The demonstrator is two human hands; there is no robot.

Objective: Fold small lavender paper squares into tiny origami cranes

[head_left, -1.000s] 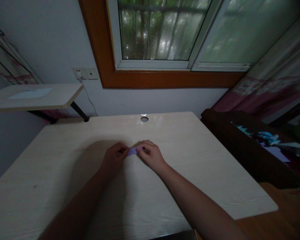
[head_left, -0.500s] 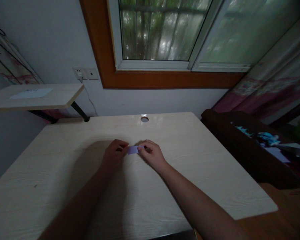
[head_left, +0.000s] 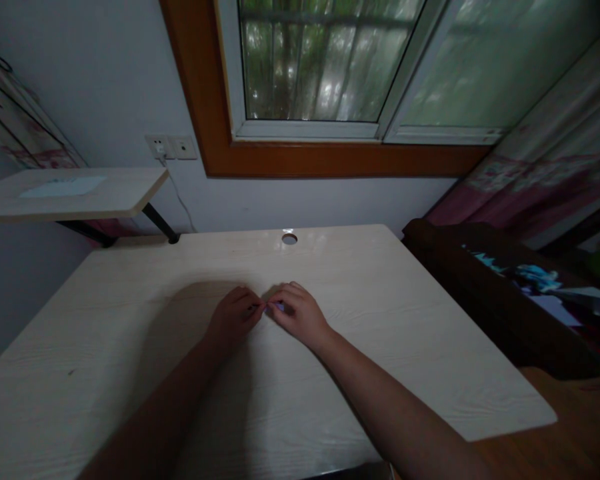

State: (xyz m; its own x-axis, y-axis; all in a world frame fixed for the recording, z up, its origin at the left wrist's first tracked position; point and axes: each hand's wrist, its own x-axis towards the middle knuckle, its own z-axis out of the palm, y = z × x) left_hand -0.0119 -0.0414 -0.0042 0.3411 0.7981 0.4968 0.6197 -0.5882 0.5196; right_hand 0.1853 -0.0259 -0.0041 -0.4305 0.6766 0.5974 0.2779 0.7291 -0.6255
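A small purple strip, perhaps paper [head_left: 279, 306], is mostly hidden between my fingertips just above the pale wooden desk [head_left: 380, 373]. My left hand [head_left: 235, 312] is closed in a pinch at the strip's left end. From the other side, my right hand [head_left: 297, 310] pinches the same strip, thumb below and forefinger above. The fingertips of both hands meet or nearly meet. Only a sliver of purple shows by the right fingers.
A raised shelf [head_left: 130, 197] with a white sheet [head_left: 63, 187] stands at the back left. Near the desk's far edge is a round cable hole [head_left: 289, 239]. A dark brown piece of furniture [head_left: 480, 293] holding assorted items stands to the right.
My hands have drawn closer together and slightly nearer to me. The purple strip, seen as a flat rectangle before, is now almost covered by the fingers.
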